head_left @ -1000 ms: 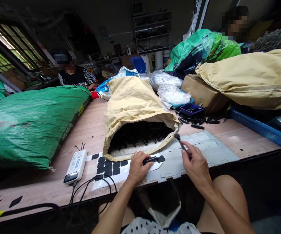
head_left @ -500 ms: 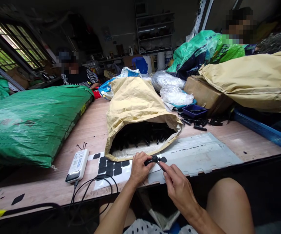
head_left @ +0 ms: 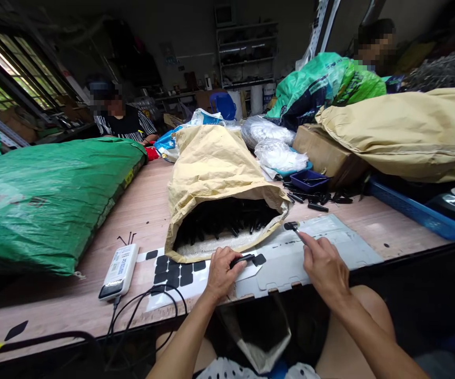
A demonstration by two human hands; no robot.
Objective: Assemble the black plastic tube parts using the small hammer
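My left hand [head_left: 224, 271] is closed around a slim black part [head_left: 242, 259] just in front of the paper sack's mouth. A black rounded square [head_left: 259, 259] lies right beside it. Over the grey sheet, my right hand [head_left: 327, 268] grips a thin metal-shafted tool [head_left: 300, 235]. A dark lump [head_left: 291, 226] shows at the tool's far end; whether it belongs to the tool or sits on it, I cannot tell. The tan paper sack [head_left: 215, 168] lies open towards me, with many black parts [head_left: 223, 221] inside.
A white sheet with black rounded squares [head_left: 172, 273] lies left of my hand, near a white power bank [head_left: 119, 272] and cables. A green sack [head_left: 53, 205] fills the left. Loose black parts [head_left: 318, 207], a purple tray [head_left: 308, 180] and a blue tray [head_left: 409, 208] stand right. Two people sit beyond.
My right hand has moved up and right with the tool, away from the black part. My left hand stays near the sack mouth, still holding its part. The view shifts slightly.
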